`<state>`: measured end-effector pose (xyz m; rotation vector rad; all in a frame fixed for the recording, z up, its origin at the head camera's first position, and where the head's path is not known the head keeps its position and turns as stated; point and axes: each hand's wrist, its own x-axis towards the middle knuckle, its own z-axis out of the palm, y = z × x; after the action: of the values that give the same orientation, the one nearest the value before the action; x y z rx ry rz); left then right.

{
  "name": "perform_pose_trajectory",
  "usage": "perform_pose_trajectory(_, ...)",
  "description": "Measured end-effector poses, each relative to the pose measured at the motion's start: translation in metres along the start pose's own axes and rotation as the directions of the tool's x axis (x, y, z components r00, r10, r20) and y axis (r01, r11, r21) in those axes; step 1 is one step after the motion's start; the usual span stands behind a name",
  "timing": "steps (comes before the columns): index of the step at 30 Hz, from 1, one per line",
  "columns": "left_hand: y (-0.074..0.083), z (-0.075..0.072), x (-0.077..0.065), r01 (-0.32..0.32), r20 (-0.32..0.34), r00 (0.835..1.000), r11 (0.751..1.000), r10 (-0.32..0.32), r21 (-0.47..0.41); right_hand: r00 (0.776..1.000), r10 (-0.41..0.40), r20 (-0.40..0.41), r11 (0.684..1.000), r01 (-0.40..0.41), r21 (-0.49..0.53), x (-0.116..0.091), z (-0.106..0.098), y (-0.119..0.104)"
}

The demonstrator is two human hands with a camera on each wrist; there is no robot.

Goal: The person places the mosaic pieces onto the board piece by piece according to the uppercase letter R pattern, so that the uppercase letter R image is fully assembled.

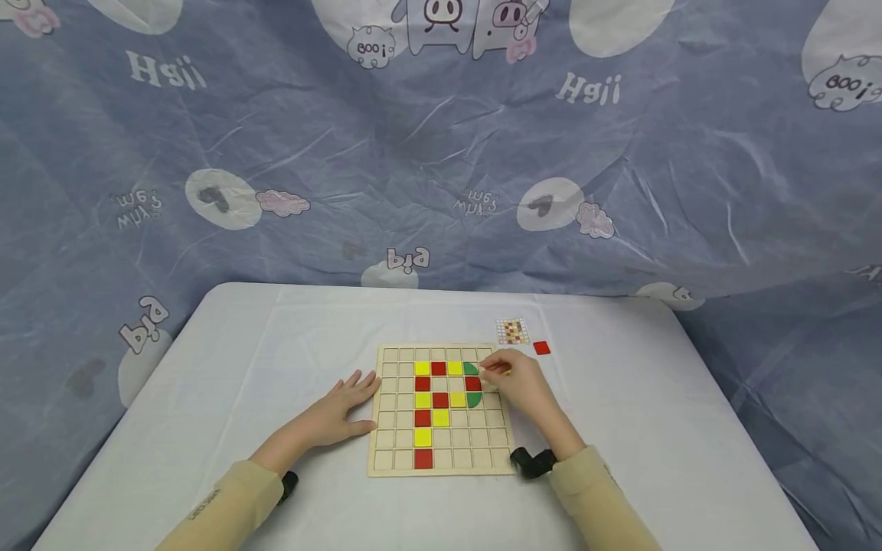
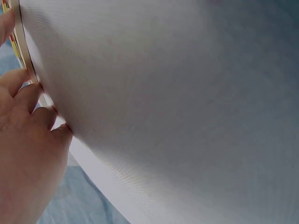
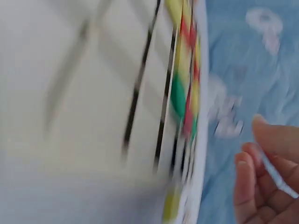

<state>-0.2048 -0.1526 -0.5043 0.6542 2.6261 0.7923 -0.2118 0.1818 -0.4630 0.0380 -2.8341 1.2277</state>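
A pale wooden grid board (image 1: pixel 396 451) lies on the white table, with red, yellow and green flat tiles in some of its squares. My left hand (image 1: pixel 335 413) rests at its left edge, fingers spread and thumb apart; the left wrist view shows the fingertips (image 2: pixel 35 86) along the board's side. Over the upper right corner, my right hand (image 1: pixel 517 379) has thumb and fingers close together. In the right wrist view they pinch a thin, pale-edged flat piece (image 3: pixel 278 177), seen edge-on. A green tile (image 1: pixel 471 369) and a red tile (image 1: pixel 472 384) sit just left of these fingers.
Behind the board's right corner lie a small printed pattern card (image 1: pixel 512 331) and a loose red tile (image 1: pixel 542 348). A yellow tile (image 3: pixel 171 203) shows near the board's edge in the right wrist view. A blue patterned cloth (image 1: pixel 441 168) hangs behind the table.
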Motion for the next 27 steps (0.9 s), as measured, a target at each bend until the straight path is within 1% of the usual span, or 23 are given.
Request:
perform_pose_trajectory(2,-0.001,0.001,0.0,0.004,0.005,1.0,1.0,-0.004,-0.001,0.998,0.005,-0.055,0.999,-0.007,-0.032,0.01,-0.01,0.014)
perform_pose_trajectory(4,-0.001,0.001,-0.001,0.007,0.008,1.0,1.0,-0.007,0.001,0.996,0.017,-0.086,0.998,-0.021,-0.053,0.019,-0.019,0.028)
perform_pose_trajectory(9,-0.002,0.002,-0.002,0.011,0.008,1.0,1.0,-0.011,-0.001,0.99,0.107,-0.094,0.99,-0.115,-0.082,0.034,-0.034,0.057)
perform_pose_trajectory(13,-0.001,0.002,-0.002,0.011,0.008,1.0,1.0,-0.011,-0.007,0.972,0.187,-0.14,0.972,-0.204,-0.117,0.042,-0.036,0.073)
perform_pose_trajectory(15,-0.001,0.002,-0.003,0.009,0.009,1.0,1.0,-0.009,-0.009,0.959,0.232,-0.163,0.96,-0.253,-0.123,0.044,-0.037,0.078)
perform_pose_trajectory(18,-0.001,0.003,-0.002,0.011,0.005,1.0,1.0,-0.011,-0.006,0.947,0.265,-0.182,0.947,-0.291,-0.137,0.047,-0.037,0.082)
perform_pose_trajectory(22,-0.001,0.003,0.0,0.015,0.002,1.0,1.0,-0.015,0.001,0.943,0.278,-0.185,0.937,-0.309,-0.165,0.051,-0.038,0.083)
perform_pose_trajectory(27,-0.002,0.003,0.003,0.021,-0.001,1.0,1.0,-0.021,0.017,0.933,0.315,-0.173,0.924,-0.344,-0.17,0.055,-0.04,0.082)
